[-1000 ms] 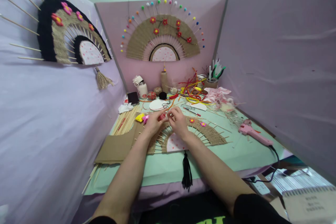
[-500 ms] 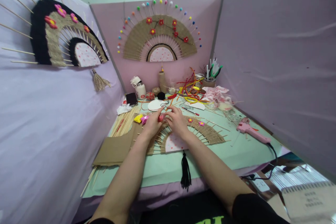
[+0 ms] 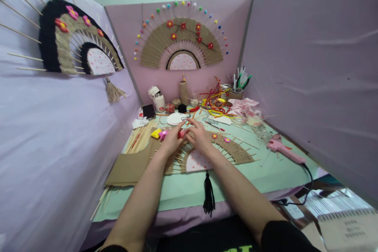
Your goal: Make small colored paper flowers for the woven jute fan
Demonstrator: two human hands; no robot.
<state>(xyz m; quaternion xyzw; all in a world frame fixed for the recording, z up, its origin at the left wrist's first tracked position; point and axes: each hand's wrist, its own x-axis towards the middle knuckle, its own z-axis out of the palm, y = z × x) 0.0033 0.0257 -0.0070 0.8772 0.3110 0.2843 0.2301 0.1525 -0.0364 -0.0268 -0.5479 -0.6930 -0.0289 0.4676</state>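
Observation:
My left hand (image 3: 172,141) and my right hand (image 3: 199,137) meet over a woven fan (image 3: 240,150) made of twine and thin sticks. Between my fingertips is a small reddish-pink lump (image 3: 181,134), partly covered by the fingers; it looks soft, perhaps in clear wrapping. Both hands are closed around it. Beside my left hand lie a yellow packet (image 3: 156,133) and a pink packet (image 3: 163,135). Two small flowers, one of them a pink flower (image 3: 227,140), sit on the fan's right part. A black tassel (image 3: 208,195) hangs from its spotted centre.
Brown cardboard (image 3: 126,169) and thin sticks (image 3: 140,138) lie at left. A pink glue gun (image 3: 285,151) with its cord rests at right. Behind are a white bottle (image 3: 158,100), colourful pipe cleaners (image 3: 217,102), a pen (image 3: 214,126) and a white oval (image 3: 176,118). Finished fans hang on the walls.
The view has shifted slightly, so the walls and fans sit a little further right. My hands stay nearly in place around the reddish-pink lump.

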